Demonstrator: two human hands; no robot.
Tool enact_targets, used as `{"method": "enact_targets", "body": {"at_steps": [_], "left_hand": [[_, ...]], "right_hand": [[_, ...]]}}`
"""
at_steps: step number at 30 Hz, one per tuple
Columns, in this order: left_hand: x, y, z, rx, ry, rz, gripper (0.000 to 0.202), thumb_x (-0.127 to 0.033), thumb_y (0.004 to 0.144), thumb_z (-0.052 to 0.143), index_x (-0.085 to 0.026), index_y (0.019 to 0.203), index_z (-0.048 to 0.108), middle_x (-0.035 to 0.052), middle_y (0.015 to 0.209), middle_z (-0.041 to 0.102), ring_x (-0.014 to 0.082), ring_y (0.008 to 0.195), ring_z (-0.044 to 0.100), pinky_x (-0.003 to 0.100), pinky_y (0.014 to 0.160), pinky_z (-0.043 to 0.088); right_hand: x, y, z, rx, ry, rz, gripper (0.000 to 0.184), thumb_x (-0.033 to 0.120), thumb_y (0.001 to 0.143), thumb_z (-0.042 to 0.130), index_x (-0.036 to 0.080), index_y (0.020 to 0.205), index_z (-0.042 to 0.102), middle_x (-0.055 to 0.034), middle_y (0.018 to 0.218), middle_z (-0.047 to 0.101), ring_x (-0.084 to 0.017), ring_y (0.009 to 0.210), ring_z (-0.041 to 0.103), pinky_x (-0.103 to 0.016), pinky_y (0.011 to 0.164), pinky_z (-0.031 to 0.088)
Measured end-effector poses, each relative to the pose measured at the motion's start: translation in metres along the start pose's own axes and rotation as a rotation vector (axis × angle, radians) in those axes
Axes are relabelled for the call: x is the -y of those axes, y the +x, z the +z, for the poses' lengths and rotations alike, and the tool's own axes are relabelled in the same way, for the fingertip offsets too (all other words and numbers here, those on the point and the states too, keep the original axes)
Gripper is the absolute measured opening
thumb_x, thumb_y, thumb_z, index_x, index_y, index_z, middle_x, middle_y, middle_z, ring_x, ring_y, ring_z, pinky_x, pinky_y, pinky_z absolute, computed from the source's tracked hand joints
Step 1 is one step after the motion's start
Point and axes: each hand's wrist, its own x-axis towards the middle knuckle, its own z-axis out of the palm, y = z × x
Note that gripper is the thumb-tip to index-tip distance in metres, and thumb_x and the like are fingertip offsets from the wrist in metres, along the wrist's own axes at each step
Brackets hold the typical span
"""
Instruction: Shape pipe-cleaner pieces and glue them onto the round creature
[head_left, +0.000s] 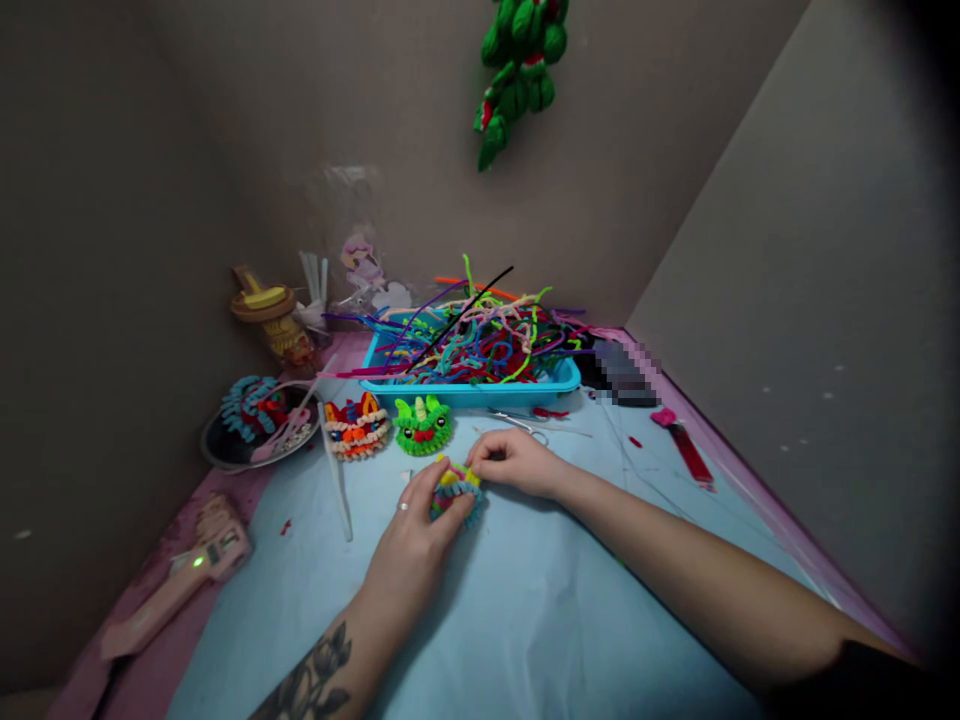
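Observation:
Between my hands is a small blue lion-head figure [466, 508] of fuzzy pipe cleaner, with yellow and pink parts on top. My left hand [424, 520], a ring on one finger, is closed around its left side and front. From the right, my right hand [517, 462] pinches the yellow tip at the figure's upper right edge. Just behind stand two finished-looking heads: a green one [424, 428] with eyes and a horn, and an orange and cream one [356, 428]. A pair of scissors [521, 425] lies beyond my right hand.
A blue tray [472, 396] heaped with pipe cleaners stands at the back. On the left are a metal bowl [217, 455], a white glue stick [337, 480] and a pink glue gun [180, 590] with a lit green light. A red strip [691, 455] lies at right.

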Motion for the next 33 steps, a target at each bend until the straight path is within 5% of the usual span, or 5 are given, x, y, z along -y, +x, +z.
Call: {"method": "enact_targets", "body": {"at_steps": [13, 17, 24, 33], "left_hand": [[-0.003, 0.000, -0.013, -0.064, -0.018, 0.048, 0.030, -0.012, 0.081, 0.053, -0.025, 0.108, 0.059, 0.0110, 0.132, 0.041, 0.0278, 0.119, 0.046, 0.046, 0.091, 0.047], [-0.001, -0.003, -0.017, -0.044, -0.062, -0.091, 0.034, -0.018, 0.080, 0.056, -0.021, 0.113, 0.049, 0.0137, 0.132, 0.039, 0.0278, 0.121, 0.043, 0.047, 0.095, 0.044], [0.005, -0.006, -0.010, 0.033, -0.052, -0.273, 0.085, -0.030, 0.071, 0.068, -0.016, 0.137, 0.018, 0.0192, 0.132, 0.041, 0.0331, 0.125, 0.039, 0.053, 0.099, 0.038], [0.006, -0.007, -0.002, 0.026, -0.010, -0.359, 0.085, -0.034, 0.070, 0.067, -0.014, 0.138, 0.020, 0.0182, 0.119, 0.054, 0.0341, 0.113, 0.051, 0.051, 0.088, 0.045]], "right_hand": [[0.000, -0.001, -0.002, 0.014, 0.075, 0.029, 0.017, 0.031, 0.073, 0.061, 0.015, 0.069, 0.066, -0.0020, 0.070, 0.066, -0.013, 0.064, 0.058, -0.023, 0.061, 0.045], [0.000, -0.001, -0.003, 0.008, 0.103, 0.082, 0.023, 0.035, 0.072, 0.063, 0.013, 0.074, 0.067, 0.0000, 0.061, 0.062, -0.010, 0.053, 0.051, -0.021, 0.051, 0.039], [0.004, -0.003, -0.003, -0.034, -0.009, -0.011, 0.017, 0.031, 0.072, 0.062, 0.015, 0.079, 0.066, -0.0013, 0.070, 0.063, -0.013, 0.062, 0.055, -0.023, 0.060, 0.043], [0.004, -0.009, 0.008, -0.170, -0.198, 0.022, 0.009, 0.019, 0.071, 0.058, 0.017, 0.062, 0.060, 0.0009, 0.062, 0.058, -0.012, 0.060, 0.052, -0.022, 0.055, 0.039]]}}
